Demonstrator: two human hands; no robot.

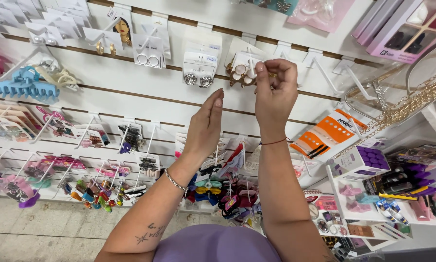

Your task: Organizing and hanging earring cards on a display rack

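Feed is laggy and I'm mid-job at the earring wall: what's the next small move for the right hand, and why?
Probably slide the earring card fully along its white hook. The right hand pinches at the card by the hook's tip, so the card does not look seated yet. The left hand is open just below, touching nothing, free to steady it.

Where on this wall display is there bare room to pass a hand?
Bare white panel lies between the blue hair claw and the left hand, below the hoop earrings. Another bare strip sits right of the right hand. The lower hooks with hair clips are crowded.
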